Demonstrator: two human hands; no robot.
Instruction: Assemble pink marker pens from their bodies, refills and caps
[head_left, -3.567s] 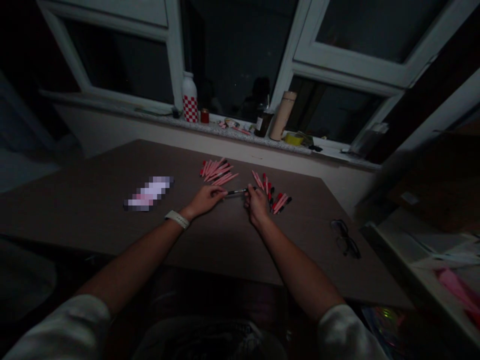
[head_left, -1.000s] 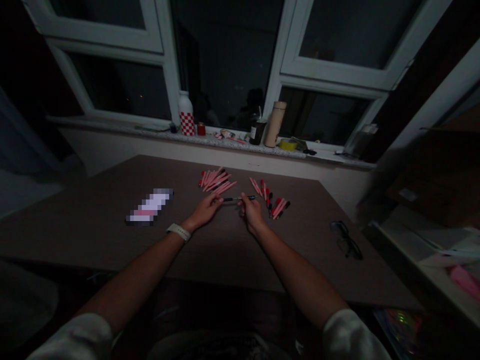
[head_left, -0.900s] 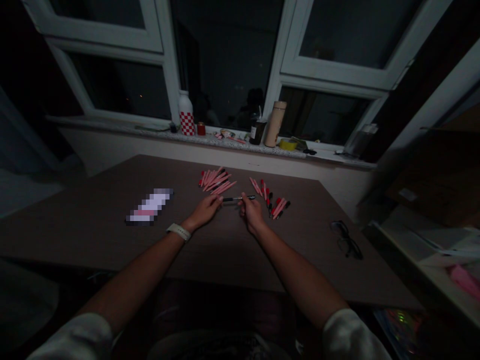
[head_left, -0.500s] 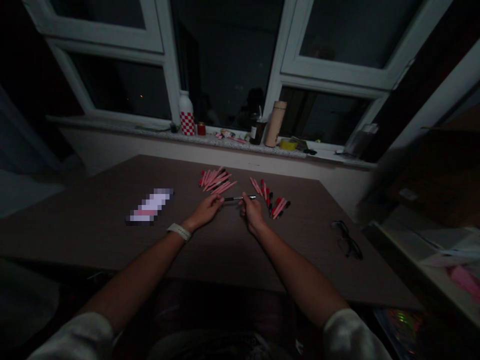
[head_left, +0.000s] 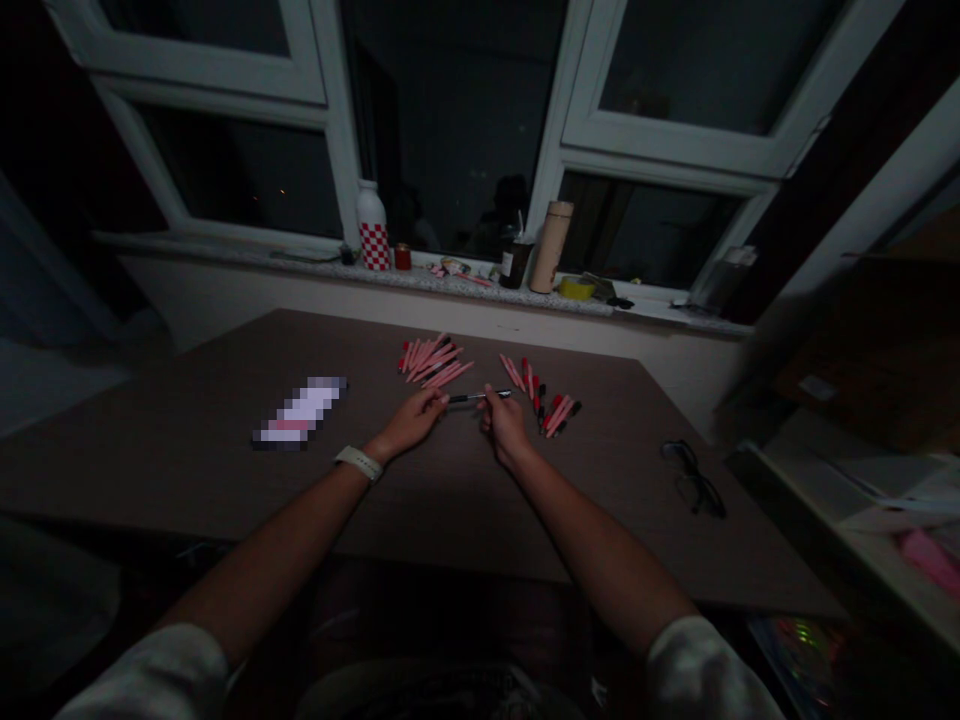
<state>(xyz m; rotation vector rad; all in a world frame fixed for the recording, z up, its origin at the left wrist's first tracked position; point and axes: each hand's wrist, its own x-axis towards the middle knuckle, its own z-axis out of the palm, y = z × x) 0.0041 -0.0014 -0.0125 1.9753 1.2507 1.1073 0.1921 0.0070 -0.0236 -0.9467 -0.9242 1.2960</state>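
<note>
Both my hands hold one thin dark pen (head_left: 474, 397) level above the brown table (head_left: 187, 440). My left hand (head_left: 411, 420), with a pale watch on its wrist, pinches the pen's left end. My right hand (head_left: 504, 425) grips the right end with closed fingers. Beyond my left hand lies a heap of pink pens (head_left: 431, 360). Right of my right hand lies a looser group of pink, red and black pens (head_left: 544, 395).
A blurred flat object (head_left: 298, 411) lies on the table at left and a pair of glasses (head_left: 691, 478) at right. The windowsill holds a red-checked bottle (head_left: 372, 228), a tan flask (head_left: 551, 247) and small items. A cluttered surface (head_left: 885, 520) stands at far right.
Since the oldest frame the view has tilted, so the table sits lower in it. Over the last second my hands and the pen have barely moved.
</note>
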